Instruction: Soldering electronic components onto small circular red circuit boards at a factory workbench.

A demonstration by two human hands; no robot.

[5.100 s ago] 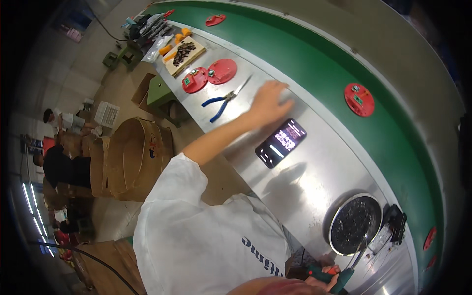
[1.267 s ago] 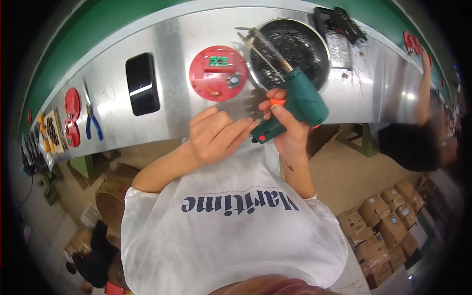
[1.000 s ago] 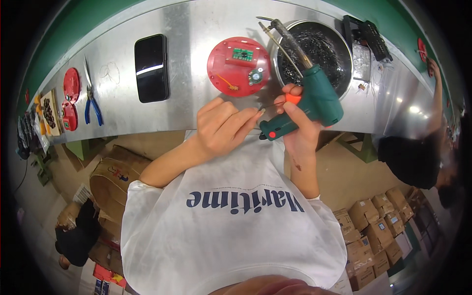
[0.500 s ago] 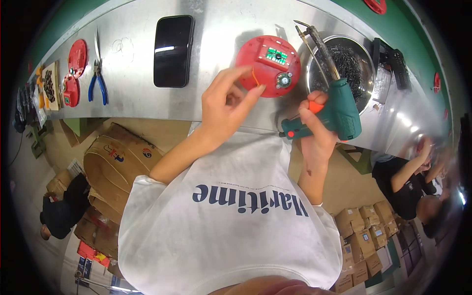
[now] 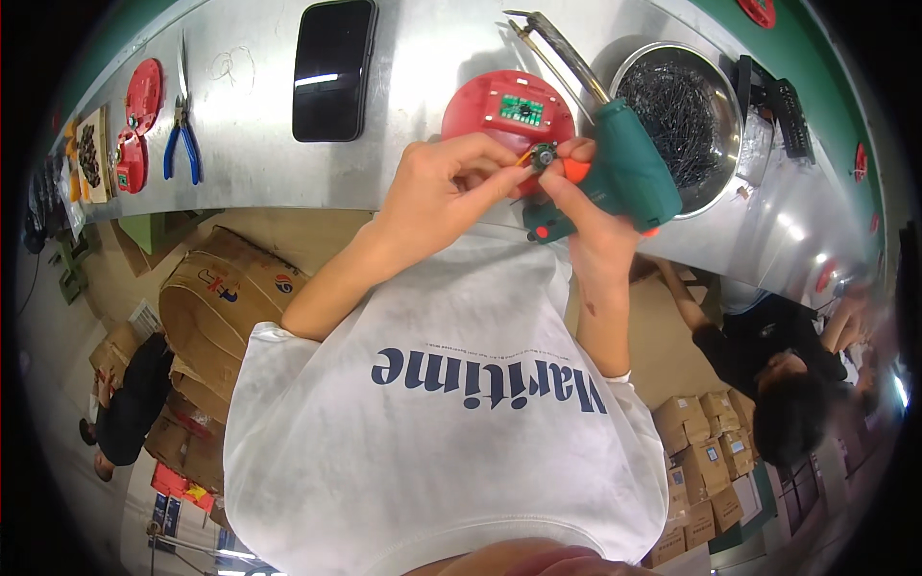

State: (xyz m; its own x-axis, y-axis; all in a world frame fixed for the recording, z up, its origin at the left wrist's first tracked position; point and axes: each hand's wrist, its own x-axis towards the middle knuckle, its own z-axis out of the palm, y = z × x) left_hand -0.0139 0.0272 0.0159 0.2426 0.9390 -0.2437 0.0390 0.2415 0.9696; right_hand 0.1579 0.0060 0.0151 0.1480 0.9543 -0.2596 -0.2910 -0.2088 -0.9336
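My left hand (image 5: pixel 451 187) is closed, its thumb and fingertips pinching a short orange wire (image 5: pixel 524 157) beside a small round dark component (image 5: pixel 544 155). My right hand (image 5: pixel 597 216) grips a green soldering gun (image 5: pixel 629 173) with an orange trigger (image 5: pixel 574 170); its thumb and index finger also reach the round component. The gun's metal tip points away from me, toward the far side. Just beyond my hands lies a round red plastic housing (image 5: pixel 466 113) bearing a green circuit board (image 5: pixel 521 110). My fingers cover its near part.
A metal bowl (image 5: pixel 736 154) of thin black pieces stands right of the gun. Leftward lie a black phone (image 5: pixel 333 72), blue-handled long-nose pliers (image 5: pixel 181 144) and more red housings (image 5: pixel 144 96). Cardboard boxes (image 5: pixel 701 432) are stacked on the floor; another person (image 5: pixel 768 355) is at right.
Both hands have come together at the near side of the red housing. The soldering gun has shifted left, and the round component is now between my fingertips.
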